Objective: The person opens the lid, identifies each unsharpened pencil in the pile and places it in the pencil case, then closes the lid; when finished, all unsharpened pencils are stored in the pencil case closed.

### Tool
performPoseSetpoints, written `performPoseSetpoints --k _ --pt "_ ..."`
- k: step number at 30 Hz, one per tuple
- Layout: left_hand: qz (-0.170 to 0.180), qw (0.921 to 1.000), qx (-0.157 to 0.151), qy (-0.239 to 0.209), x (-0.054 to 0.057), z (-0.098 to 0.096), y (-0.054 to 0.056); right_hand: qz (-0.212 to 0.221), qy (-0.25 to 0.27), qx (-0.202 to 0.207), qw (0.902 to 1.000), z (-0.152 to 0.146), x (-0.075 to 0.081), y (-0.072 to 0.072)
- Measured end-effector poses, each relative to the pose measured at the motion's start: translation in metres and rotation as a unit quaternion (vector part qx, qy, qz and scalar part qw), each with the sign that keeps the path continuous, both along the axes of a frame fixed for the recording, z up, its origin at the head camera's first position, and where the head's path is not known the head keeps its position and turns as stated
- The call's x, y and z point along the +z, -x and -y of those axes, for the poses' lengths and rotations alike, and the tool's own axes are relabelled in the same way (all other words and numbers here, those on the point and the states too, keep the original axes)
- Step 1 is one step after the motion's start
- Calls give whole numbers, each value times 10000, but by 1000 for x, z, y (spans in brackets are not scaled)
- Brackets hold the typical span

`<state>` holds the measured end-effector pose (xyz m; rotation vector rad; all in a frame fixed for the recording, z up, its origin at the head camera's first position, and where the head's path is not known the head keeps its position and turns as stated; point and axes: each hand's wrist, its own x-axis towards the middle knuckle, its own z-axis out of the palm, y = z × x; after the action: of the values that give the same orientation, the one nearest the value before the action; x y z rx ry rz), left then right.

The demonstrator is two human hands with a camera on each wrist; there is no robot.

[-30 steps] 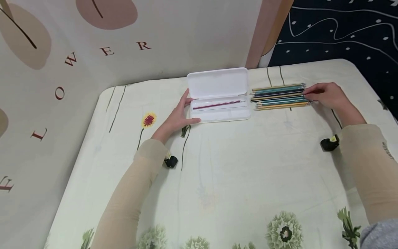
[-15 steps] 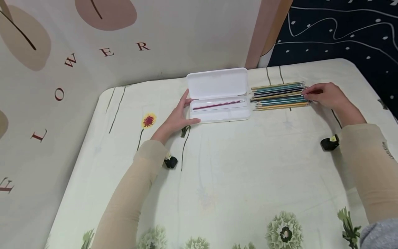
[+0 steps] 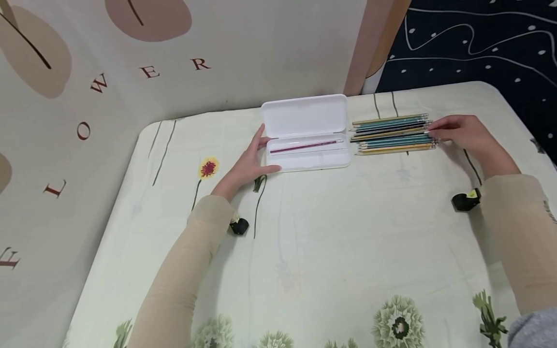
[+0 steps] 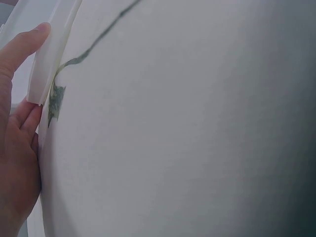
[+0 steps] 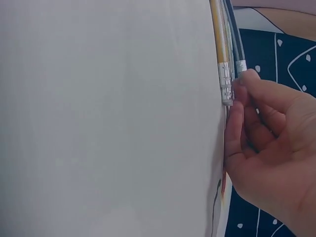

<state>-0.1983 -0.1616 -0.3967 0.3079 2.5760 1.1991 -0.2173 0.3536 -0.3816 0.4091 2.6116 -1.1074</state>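
Right hand (image 3: 464, 135) edges slightly farther from the white case (image 3: 315, 161); left hand (image 3: 247, 162) stays put

At the eraser ends of the row of pencils (image 3: 393, 136), the right hand's thumb and fingertips come together, and the right wrist view shows that grip pinching the end of a dark pencil (image 5: 237, 42), just beside a yellow pencil (image 5: 220, 34). Taking it by the end probably helps part it from neighbours packed so close. The row lies just to the right of the case, points toward it and erasers toward the hand, which seems to keep those ends within easy reach.

The left hand's grip spans the case's left end, thumb along the near wall, likely so the light box does not slide. Its lid (image 3: 304, 116) is folded back on the far side, leaving the near half exposed; one red pencil (image 3: 306, 147) lies lengthwise there. Beneath is a flower-printed cloth (image 3: 339, 251).
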Motion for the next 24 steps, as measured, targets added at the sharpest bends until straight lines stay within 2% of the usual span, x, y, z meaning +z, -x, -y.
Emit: performPoseSetpoints --k 5,9,13,16,24 --pt "-16 10000 -10 -28 0 0 0 -75 337 -118 9993 -3 3 -4" --pt "-27 10000 -3 -66 0 1 0 -129 1029 -298 9942 -4 9 -8" --pt "-23 10000 0 -72 0 1 0 -302 2039 -523 9771 -5 16 -11" --pt "-9 10000 -3 -46 0 1 0 -435 2511 -623 9650 -4 20 -14" --pt "5 10000 22 -12 -2 1 1 -599 3187 -973 9409 -3 28 -15"
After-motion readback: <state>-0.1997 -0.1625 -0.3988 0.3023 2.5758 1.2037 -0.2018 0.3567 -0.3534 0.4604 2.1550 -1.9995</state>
